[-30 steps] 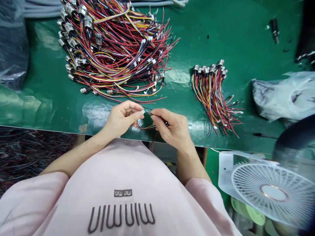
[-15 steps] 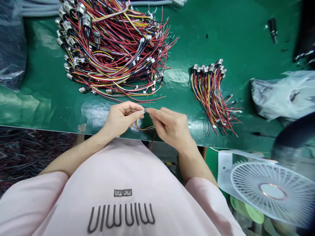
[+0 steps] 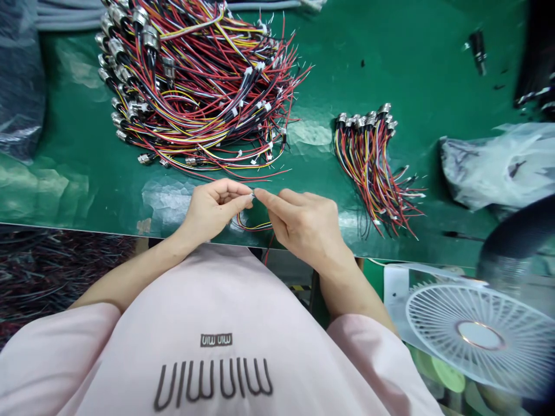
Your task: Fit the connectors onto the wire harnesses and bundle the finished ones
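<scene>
My left hand (image 3: 214,208) and my right hand (image 3: 303,222) meet fingertip to fingertip at the near edge of the green table (image 3: 390,58). Both pinch a single wire harness (image 3: 255,224); its red, yellow and black wires loop down under my fingers. The left fingers grip its small white connector, and the right thumb and forefinger press against the same end. A large heap of wire harnesses with metal plugs (image 3: 195,86) lies beyond my left hand. A smaller neat bundle of harnesses (image 3: 373,162) lies to the right of my right hand.
A white desk fan (image 3: 481,335) sits low at the right, below the table edge. A crumpled clear plastic bag (image 3: 498,167) lies at the right of the table. Grey plastic wrap (image 3: 21,75) is at the far left, and loose wire scraps (image 3: 52,271) lie below the left edge.
My right hand has closed the small gap to my left hand, and its fingertips now touch the connector. The black piece seen at my right fingers a second ago is hidden.
</scene>
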Action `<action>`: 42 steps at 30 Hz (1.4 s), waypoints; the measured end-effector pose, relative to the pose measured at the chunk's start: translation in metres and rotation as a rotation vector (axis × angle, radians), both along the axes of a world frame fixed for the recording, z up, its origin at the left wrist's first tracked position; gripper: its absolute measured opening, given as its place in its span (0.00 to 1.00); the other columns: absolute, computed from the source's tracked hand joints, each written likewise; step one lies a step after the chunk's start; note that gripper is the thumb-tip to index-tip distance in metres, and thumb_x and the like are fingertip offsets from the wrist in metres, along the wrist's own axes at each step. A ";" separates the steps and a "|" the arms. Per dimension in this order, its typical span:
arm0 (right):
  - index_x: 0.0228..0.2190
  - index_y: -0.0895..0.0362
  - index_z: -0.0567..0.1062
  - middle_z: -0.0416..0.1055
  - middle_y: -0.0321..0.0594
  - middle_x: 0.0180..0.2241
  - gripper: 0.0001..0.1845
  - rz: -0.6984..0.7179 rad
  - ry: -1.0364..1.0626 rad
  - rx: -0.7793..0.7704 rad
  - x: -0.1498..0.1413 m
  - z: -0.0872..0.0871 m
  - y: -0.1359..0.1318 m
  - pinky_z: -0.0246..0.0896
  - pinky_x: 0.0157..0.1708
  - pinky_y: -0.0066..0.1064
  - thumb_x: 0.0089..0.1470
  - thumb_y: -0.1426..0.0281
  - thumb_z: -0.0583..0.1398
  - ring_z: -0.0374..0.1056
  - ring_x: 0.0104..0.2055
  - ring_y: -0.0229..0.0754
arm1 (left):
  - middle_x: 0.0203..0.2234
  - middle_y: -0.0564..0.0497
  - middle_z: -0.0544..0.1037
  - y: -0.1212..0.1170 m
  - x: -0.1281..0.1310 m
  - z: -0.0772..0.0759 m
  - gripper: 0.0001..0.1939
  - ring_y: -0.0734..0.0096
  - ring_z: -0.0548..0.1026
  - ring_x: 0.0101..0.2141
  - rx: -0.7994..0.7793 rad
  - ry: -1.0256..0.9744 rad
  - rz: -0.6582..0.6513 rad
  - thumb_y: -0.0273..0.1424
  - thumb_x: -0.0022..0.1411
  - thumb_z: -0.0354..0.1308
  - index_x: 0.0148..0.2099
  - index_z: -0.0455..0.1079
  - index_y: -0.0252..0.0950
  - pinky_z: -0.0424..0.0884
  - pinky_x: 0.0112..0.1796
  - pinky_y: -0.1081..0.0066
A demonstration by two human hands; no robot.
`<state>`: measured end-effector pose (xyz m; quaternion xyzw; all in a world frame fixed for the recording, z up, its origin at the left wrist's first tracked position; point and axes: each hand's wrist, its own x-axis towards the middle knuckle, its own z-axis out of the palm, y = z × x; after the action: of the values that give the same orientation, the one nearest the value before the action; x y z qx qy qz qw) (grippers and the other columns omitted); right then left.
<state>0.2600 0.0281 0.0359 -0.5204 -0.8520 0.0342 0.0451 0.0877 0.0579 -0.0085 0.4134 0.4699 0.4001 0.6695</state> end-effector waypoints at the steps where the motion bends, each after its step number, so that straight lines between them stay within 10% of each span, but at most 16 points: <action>1: 0.49 0.54 0.76 0.69 0.36 0.23 0.20 0.003 -0.016 0.005 0.000 0.000 0.001 0.43 0.26 0.30 0.64 0.72 0.49 0.56 0.22 0.35 | 0.20 0.52 0.79 0.000 0.000 0.000 0.11 0.76 0.74 0.20 -0.003 0.002 0.006 0.33 0.46 0.70 0.30 0.75 0.33 0.69 0.23 0.76; 20: 0.43 0.58 0.76 0.70 0.39 0.24 0.17 0.080 -0.194 -0.075 -0.009 0.019 0.008 0.39 0.27 0.34 0.60 0.76 0.49 0.60 0.25 0.39 | 0.19 0.53 0.77 -0.002 0.001 -0.005 0.12 0.76 0.72 0.19 0.061 0.101 0.015 0.37 0.46 0.70 0.29 0.75 0.34 0.68 0.21 0.75; 31: 0.43 0.53 0.78 0.75 0.37 0.29 0.18 0.002 0.140 -0.260 0.003 0.005 0.018 0.43 0.26 0.30 0.61 0.73 0.50 0.67 0.29 0.36 | 0.21 0.52 0.79 -0.003 -0.002 -0.006 0.09 0.80 0.68 0.16 0.088 0.132 0.016 0.34 0.50 0.68 0.30 0.75 0.34 0.64 0.17 0.77; 42: 0.39 0.57 0.77 0.74 0.41 0.27 0.16 -0.034 -0.099 -0.215 -0.016 0.019 0.009 0.39 0.26 0.33 0.59 0.77 0.50 0.65 0.26 0.39 | 0.20 0.53 0.78 -0.006 0.001 -0.005 0.11 0.78 0.70 0.18 0.128 0.197 0.034 0.38 0.49 0.69 0.30 0.76 0.34 0.68 0.20 0.76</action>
<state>0.2438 0.0374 0.0552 -0.5378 -0.8356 0.0989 -0.0523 0.0886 0.0518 -0.0135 0.4846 0.5140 0.3978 0.5854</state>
